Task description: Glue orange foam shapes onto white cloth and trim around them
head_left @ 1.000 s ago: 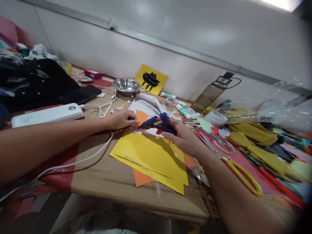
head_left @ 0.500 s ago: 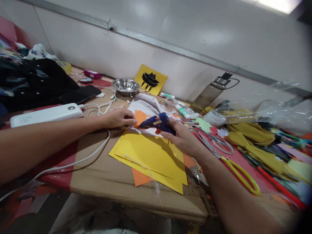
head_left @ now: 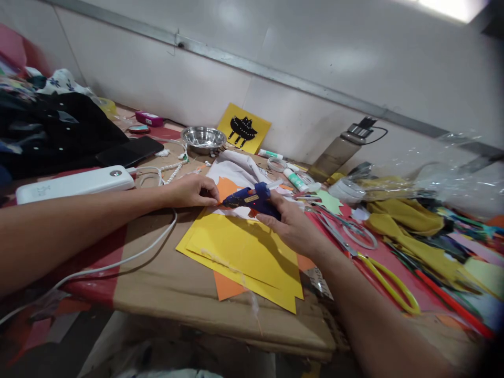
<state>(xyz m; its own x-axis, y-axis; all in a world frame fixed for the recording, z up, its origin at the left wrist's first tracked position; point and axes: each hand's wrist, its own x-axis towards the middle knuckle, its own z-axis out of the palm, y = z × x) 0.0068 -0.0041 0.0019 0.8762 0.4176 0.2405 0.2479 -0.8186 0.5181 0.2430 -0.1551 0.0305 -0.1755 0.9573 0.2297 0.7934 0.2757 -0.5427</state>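
Note:
My right hand [head_left: 289, 216] is wrapped round a dark blue glue gun [head_left: 248, 198], whose nozzle points left. My left hand [head_left: 196, 190] pinches the edge of an orange paper cutout [head_left: 227, 187], with the nozzle tip close to its fingertips. Whether the nozzle touches the paper I cannot tell. White paper [head_left: 236, 167] lies under and behind the cutout. In front of both hands is a stack of yellow paper sheets [head_left: 236, 252], with an orange sheet [head_left: 225, 286] sticking out beneath it.
A steel bowl [head_left: 203, 139] and a yellow card with a black design [head_left: 243, 128] stand at the back. On the left are a white power bank [head_left: 74, 185] and a phone [head_left: 129, 152]. Yellow-handled scissors [head_left: 388, 281], a bottle [head_left: 340, 149] and scraps crowd the right.
The glue gun in my right hand has shifted slightly left, its nozzle now nearer my left fingertips. My left hand has barely moved.

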